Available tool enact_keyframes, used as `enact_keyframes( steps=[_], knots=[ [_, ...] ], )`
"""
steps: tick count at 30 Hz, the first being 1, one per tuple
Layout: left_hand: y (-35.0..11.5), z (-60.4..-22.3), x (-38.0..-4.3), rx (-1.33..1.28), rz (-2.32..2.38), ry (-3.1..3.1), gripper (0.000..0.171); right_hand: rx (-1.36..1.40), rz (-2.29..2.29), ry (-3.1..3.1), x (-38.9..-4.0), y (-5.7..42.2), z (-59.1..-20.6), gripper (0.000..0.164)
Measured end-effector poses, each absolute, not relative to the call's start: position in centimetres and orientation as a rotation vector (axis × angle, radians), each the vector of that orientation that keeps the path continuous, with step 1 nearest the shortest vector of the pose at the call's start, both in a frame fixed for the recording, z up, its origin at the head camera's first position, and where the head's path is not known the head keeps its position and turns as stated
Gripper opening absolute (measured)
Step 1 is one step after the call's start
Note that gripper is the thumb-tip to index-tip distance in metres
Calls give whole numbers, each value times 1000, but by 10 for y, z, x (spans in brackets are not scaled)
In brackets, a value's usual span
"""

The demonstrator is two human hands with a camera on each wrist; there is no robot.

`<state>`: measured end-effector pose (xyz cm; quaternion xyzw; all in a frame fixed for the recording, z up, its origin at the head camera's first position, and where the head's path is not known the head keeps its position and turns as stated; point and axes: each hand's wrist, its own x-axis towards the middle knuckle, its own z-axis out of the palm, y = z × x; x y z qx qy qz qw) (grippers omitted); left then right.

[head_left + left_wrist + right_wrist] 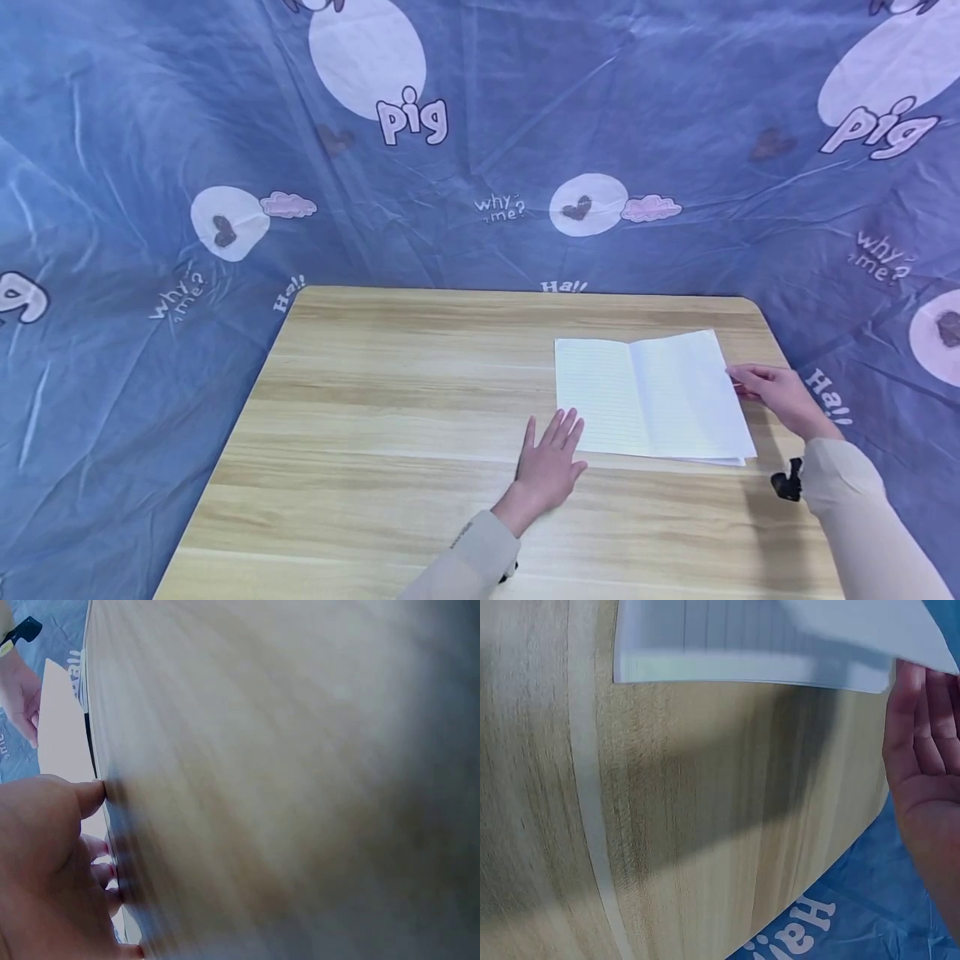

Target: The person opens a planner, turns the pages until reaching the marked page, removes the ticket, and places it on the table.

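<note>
An open lined notebook (600, 392) lies on the wooden table, its fold running roughly front to back. My left hand (549, 471) rests with fingers spread, palm down, and its fingertips reach the notebook's near left corner. In the left wrist view that hand (45, 855) lies low along the tabletop. My right hand (780, 396) pinches the right edge of a raised page (690, 392). The right wrist view shows this page (877, 630) lifted above the sheet below, with the fingers of my right hand (930, 742) at its edge; the thumb is hidden there.
The wooden table (375, 417) stretches away to the left of the notebook. Blue printed cloth (480, 150) hangs behind and along both sides of the table. A small black device (787, 481) sits at my right wrist.
</note>
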<state>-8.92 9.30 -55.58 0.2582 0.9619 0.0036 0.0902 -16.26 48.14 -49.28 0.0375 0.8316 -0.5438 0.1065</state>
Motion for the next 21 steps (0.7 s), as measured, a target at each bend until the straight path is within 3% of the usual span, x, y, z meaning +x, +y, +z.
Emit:
enact_keyframes(
  steps=[2, 10, 21],
  knots=[
    [93, -555, -89, 768, 3, 2864, 65, 88, -1743, 2342, -160, 483, -492, 20],
    [93, -554, -88, 771, 11, 2874, 65, 6, -2083, 1988, -154, 475, -489, 35],
    [94, -556, -89, 763, 42, 2868, 65, -245, -2088, 1849, -144, 446, -480, 40]
  ],
)
